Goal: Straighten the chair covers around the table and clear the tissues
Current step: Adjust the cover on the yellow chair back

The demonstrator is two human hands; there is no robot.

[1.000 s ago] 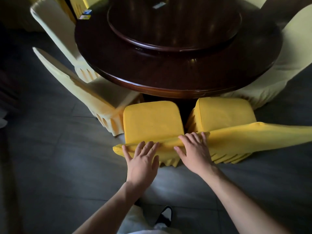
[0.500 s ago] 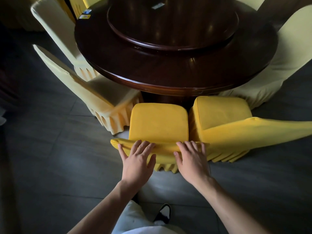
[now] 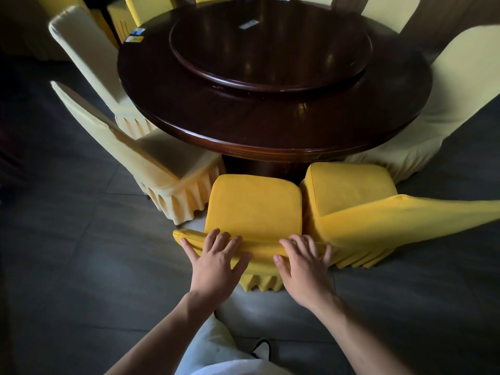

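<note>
a person stands behind a bright yellow chair (image 3: 254,207) pushed up to a round dark table (image 3: 270,125), both palms laid on the top edge of its cloth cover (image 3: 259,250). the left hand (image 3: 215,261) rests flat with fingers spread over the left end of the chair back; the right hand (image 3: 304,262) lies the same way over the right end, fingers straight and fanned. neither grips or pinches the fabric, they press on it. the seat cloth looks smooth and the pleated skirt (image 3: 258,282) hangs below the hands, so this cover seems close to done, though the top edge between the hands shows a slight roll. just beside it on the right sits a second yellow chair (image 3: 351,196), its back cloth stretched off toward the frame edge. paler covered chairs (image 3: 151,155) ring the rest of the table, and how tidy they are cannot be judged from here. a raised turntable (image 3: 270,47) sits on the table; small flat labels or cards (image 3: 134,35) lie near the far rim, but no tissues can be made out, so that part of the job appears to be still ahead or out of sight.
</note>
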